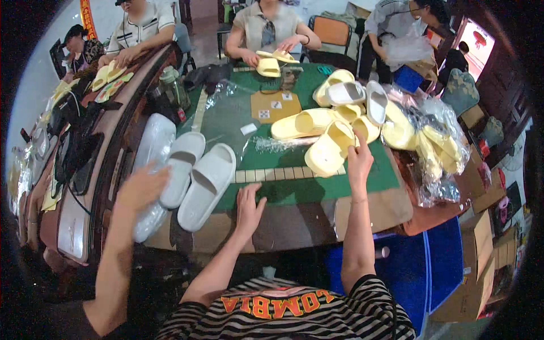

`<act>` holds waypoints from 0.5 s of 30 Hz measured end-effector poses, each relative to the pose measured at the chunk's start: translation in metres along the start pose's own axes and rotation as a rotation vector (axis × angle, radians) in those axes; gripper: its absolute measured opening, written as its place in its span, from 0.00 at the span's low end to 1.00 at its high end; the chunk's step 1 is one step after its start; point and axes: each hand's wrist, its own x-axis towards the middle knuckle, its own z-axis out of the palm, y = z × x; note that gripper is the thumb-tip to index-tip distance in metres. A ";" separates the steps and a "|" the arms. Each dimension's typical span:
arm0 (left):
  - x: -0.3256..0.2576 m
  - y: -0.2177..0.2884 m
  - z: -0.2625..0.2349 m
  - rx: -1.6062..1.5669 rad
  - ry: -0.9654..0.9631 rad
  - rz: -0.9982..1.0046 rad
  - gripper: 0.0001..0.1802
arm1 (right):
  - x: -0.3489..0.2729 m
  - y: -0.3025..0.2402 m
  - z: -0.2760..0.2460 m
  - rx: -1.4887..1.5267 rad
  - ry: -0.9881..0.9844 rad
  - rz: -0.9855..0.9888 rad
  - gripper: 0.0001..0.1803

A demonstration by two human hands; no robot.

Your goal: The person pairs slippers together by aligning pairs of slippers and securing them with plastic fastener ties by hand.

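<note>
My right hand (pixel 359 161) pinches the edge of a pale yellow slide slipper (pixel 326 153), which is tilted at the near side of a heap of yellow slippers. My left hand (pixel 249 211) rests near the table's front edge, fingers apart, holding nothing. Left of it lie two light grey slide slippers (pixel 207 184), (pixel 182 164) side by side. A co-worker's blurred hand (pixel 141 187) reaches in from the left next to them; whether it touches them I cannot tell.
The green-topped table (pixel 368 181) carries a row of white tiles (pixel 272 174) and a tan board (pixel 276 106). Bagged slippers (pixel 445 144) lie at right, clear-wrapped ones (pixel 154 141) at left. Across the table, a person (pixel 269 28) holds yellow slippers (pixel 268 67). Blue bins (pixel 396 266) stand below.
</note>
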 end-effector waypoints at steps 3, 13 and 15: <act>0.002 -0.002 -0.002 -0.138 0.120 -0.103 0.21 | -0.054 -0.013 -0.033 0.107 -0.024 0.035 0.24; 0.060 0.052 0.038 0.145 -0.240 0.413 0.33 | -0.176 0.045 -0.071 0.006 -0.136 0.183 0.28; 0.075 0.048 0.051 0.198 -0.205 0.399 0.27 | -0.180 0.040 -0.072 0.007 -0.111 0.144 0.28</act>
